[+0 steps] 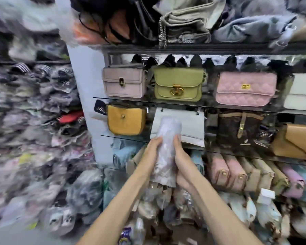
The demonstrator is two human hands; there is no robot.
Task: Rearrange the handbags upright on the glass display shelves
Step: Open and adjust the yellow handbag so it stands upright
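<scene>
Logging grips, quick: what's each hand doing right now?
Left hand: holds the plastic-wrapped bag on its left side.
Right hand: holds its right side.

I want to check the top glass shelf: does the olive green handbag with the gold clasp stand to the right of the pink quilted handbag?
No, the olive green handbag with the gold clasp stands left of the pink quilted handbag.

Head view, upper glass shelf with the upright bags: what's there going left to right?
Mauve-grey bag → olive-green bag with a gold clasp → pink quilted bag → white bag, cut off by the right edge.
</scene>
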